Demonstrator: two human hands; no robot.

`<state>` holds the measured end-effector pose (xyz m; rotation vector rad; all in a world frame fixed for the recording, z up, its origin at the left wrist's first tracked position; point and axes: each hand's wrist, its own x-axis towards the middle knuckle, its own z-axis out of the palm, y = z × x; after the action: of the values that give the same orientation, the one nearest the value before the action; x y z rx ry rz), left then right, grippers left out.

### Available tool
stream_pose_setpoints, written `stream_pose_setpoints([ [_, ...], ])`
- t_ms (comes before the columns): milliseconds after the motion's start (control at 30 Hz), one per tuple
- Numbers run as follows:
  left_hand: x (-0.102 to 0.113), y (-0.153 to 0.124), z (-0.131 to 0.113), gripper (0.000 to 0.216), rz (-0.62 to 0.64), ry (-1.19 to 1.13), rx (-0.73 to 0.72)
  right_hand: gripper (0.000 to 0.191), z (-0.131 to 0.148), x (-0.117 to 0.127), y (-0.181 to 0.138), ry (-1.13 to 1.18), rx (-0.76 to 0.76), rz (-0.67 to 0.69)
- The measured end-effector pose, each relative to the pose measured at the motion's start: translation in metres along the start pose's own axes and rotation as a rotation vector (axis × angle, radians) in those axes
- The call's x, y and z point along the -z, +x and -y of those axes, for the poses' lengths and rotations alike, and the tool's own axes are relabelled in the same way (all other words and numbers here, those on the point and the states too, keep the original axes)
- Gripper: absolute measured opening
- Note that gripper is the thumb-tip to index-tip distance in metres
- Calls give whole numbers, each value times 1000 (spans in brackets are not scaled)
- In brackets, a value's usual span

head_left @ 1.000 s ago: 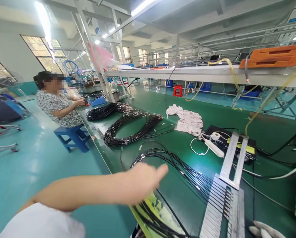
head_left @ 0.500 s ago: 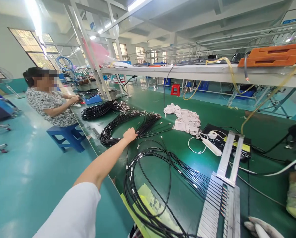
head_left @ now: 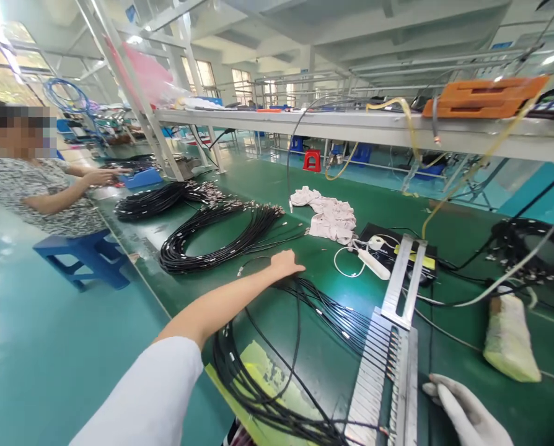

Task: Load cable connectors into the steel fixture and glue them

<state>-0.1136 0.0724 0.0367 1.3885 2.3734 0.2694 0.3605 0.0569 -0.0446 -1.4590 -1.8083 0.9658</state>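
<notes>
My bare left hand [head_left: 286, 265] is closed, fingers bent together, over the upper edge of the near loose coil of black cables [head_left: 240, 381]. Whatever it holds is hidden. My right hand [head_left: 465, 406], in a whitish glove, rests at the lower right beside the metal slotted fixture [head_left: 367, 378]. Its fingers are loosely bent and apart, and I see nothing in them. Several black cables lie side by side in the fixture's slots, their stripped ends showing on its right side. Beyond my left hand lies a bundled cable coil [head_left: 179, 251] with metal-tipped ends.
Another cable bundle [head_left: 149, 201] lies farther back. A crumpled pale cloth [head_left: 330, 217] and a black box [head_left: 367, 232] sit behind the fixture. A wrapped roll [head_left: 512, 341] stands at right. A co-worker [head_left: 39, 179] sits at left on a blue stool [head_left: 79, 254]. A shelf [head_left: 277, 124] spans the back.
My left hand has moved right, from the far bundled coil to above the near coil. More of my gloved right hand shows beside the fixture. The view has turned slightly right.
</notes>
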Motion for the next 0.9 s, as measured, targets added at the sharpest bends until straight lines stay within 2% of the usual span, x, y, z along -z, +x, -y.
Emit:
stream_pose_setpoints([
  [100,13,-10,-18,36,8,29,-51,49,10,-1,-3,39,-26,15],
  [267,88,-53,-23,24,-62,82,-266,55,18,-5,-11,120,-40,19],
  [333,112,-78,-37,29,0,77,-393,57,21,-7,-14,145,-43,23],
  [367,116,-91,-46,31,48,69,-452,57,22,-7,-16,165,-45,27],
  [400,115,-104,-56,31,116,49,-536,57,24,-8,-18,182,-45,27],
  [467,92,-129,-74,30,342,-25,-737,54,26,-8,-21,199,-42,42],
  [567,24,-159,-86,30,723,-66,-879,49,29,-9,-24,208,-35,55],
  [600,-1,-165,-85,23,777,-83,-894,49,30,-9,-25,214,-31,51],
  [667,-40,-166,-78,14,794,-155,-910,49,32,-9,-25,222,-21,45],
  [733,-58,-158,-63,15,735,-267,-912,50,33,-9,-26,220,-20,51],
  [833,-53,-138,-33,22,593,-341,-860,49,34,-10,-26,208,-23,63],
  [900,-45,-127,-16,23,464,-241,-848,49,33,-10,-26,207,-25,63],
])
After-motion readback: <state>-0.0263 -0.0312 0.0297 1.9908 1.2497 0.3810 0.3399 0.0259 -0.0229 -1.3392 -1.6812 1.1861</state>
